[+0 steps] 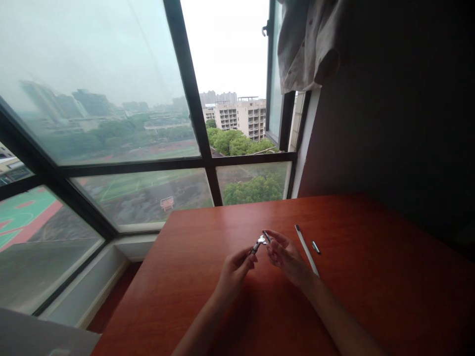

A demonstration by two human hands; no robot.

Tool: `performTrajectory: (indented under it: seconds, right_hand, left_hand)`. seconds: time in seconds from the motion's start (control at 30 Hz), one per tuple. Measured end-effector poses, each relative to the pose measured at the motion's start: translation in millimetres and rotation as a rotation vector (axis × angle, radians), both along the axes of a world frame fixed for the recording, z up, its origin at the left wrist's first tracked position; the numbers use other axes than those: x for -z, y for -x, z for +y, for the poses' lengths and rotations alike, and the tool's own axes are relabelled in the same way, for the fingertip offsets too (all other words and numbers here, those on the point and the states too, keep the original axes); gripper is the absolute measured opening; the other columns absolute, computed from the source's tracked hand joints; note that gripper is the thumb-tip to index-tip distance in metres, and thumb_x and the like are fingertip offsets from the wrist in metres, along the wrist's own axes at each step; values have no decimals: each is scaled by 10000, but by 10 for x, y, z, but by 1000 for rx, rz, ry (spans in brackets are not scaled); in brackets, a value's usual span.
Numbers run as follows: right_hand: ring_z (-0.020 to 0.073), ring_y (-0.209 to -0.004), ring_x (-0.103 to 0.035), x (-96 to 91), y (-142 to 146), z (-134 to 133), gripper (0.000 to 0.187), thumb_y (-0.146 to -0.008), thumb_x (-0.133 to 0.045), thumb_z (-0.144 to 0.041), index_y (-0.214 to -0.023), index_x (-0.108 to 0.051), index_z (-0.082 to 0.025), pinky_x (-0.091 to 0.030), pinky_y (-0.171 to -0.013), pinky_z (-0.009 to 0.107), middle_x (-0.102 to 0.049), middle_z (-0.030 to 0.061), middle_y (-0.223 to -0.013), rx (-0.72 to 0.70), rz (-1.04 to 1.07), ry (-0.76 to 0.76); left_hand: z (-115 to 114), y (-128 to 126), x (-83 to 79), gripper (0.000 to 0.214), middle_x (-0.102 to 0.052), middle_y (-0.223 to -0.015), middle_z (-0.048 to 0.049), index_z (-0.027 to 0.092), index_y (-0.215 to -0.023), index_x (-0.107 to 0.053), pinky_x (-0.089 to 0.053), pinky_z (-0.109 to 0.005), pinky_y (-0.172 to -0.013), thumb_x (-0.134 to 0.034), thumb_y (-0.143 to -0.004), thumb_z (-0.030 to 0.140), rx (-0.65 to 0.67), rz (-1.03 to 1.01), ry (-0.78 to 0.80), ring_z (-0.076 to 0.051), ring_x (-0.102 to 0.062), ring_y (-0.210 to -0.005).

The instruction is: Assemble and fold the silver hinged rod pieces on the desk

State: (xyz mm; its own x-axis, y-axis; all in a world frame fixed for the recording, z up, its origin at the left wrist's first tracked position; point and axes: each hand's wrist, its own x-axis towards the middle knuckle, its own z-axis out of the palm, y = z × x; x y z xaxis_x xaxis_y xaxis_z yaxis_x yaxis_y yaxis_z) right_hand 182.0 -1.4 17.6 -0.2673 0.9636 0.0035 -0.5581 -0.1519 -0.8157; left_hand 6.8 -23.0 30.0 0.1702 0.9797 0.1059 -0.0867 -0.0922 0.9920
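Over the wooden table, my left hand [236, 267] pinches the dark lower end of a small tool with a shiny silver head [261, 241]; its exact kind is too small to make out. Close beside it on the right, my right hand [285, 254] is closed, with thumb and fingers on a thin dark piece [266, 236] at the silver head. Whether the dark piece and the head are joined I cannot tell. To the right of my right hand lie a long pale stick [306, 248] with a dark tip and a short, shiny green cylinder [315, 247]. My right wrist hides the stick's near end.
The reddish-brown table [200, 247] reaches up to the windows, whose dark frame [206, 160] runs behind it. A grey cloth [308, 44] hangs at the upper right by an open window pane [276, 74]. A dark wall [389, 99] stands on the right.
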Motion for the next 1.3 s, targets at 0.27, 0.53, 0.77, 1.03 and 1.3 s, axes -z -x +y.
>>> performTrajectory:
  seconds: [0.27, 0.53, 0.77, 1.03, 1.3]
  right_hand:
    - [50, -544, -392, -14, 11, -20, 462, -744, -762, -378, -1169, -623, -256, -274, -460, 167, -497, -33, -702, -25, -26, -6]
    - [51, -538, -385, 24, 18, -6, 441, -764, -748, -372, -1171, -631, -248, -258, -448, 166, -488, -35, -682, -23, -38, -63]
    - [56, -528, -396, 26, 4, 5, 455, -763, -745, -390, -1173, -636, -227, -279, -438, 176, -496, -26, -685, -4, -105, -96]
    - [51, -489, -376, -9, -27, 5, 454, -754, -748, -405, -1148, -656, -196, -272, -423, 186, -484, -35, -639, 21, -178, -119]
    - [44, -520, -360, -50, -10, -31, 454, -707, -793, -385, -1122, -666, -251, -248, -440, 170, -474, -42, -653, 12, -11, -29]
  left_hand:
    - [4, 13, 13, 314, -607, -717, -33, 137, -975, -726, -448, -256, -626, -709, -761, 367, 0, -13, 1, -133, -504, -640]
    - [4, 7, -10, 337, -595, -710, -31, 130, -973, -724, -430, -252, -609, -709, -756, 388, -5, 3, 6, -132, -485, -631]
    - [9, 17, -1, 291, -561, -678, -18, 121, -883, -704, -389, -242, -578, -681, -778, 391, 13, 41, -12, -123, -462, -610]
    - [4, 24, 4, 270, -533, -670, -16, 115, -817, -672, -367, -241, -570, -651, -801, 384, 41, 78, 10, -122, -447, -610]
    - [-17, -15, -27, 248, -559, -691, -16, 128, -897, -699, -390, -237, -595, -663, -799, 353, 22, 24, -22, -119, -458, -620]
